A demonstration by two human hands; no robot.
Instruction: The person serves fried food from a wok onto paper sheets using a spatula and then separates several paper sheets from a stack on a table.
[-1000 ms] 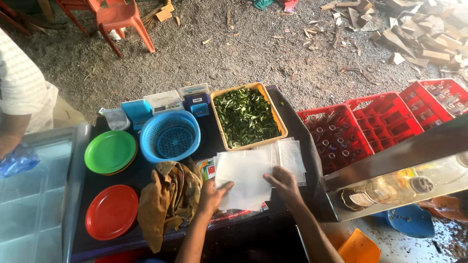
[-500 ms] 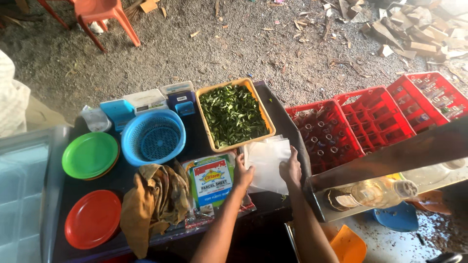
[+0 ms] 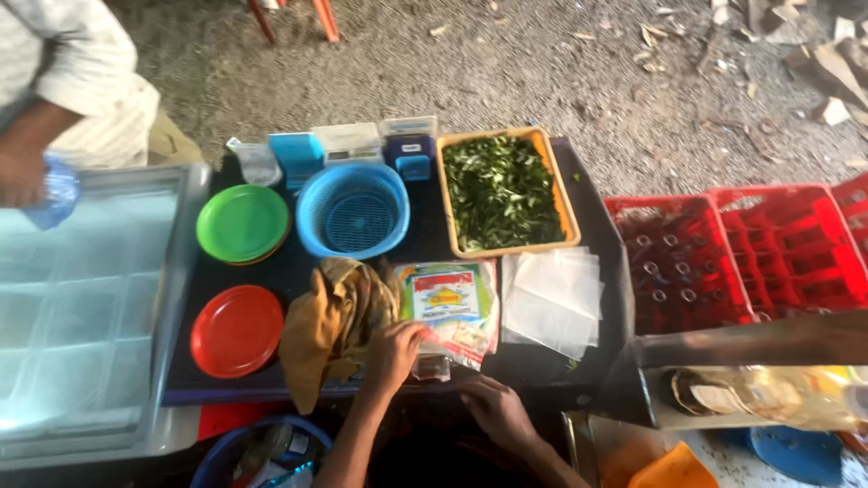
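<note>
A gravel floor strewn with wood scraps fills the top of the frame, and a black table sits at the centre. On it, near the lower middle, lies a printed packet of sheets in clear wrap. The left hand rests on the packet's lower left corner, fingers curled onto it, just beside a crumpled brown cloth. The right hand lies lower, at the table's front edge, fingers loosely bent and holding nothing that shows. A stack of white paper sheets lies right of the packet. Above are an orange tray of green leaves, a blue basket, green plates and a red plate. Red bottle crates stand at the right.
</note>
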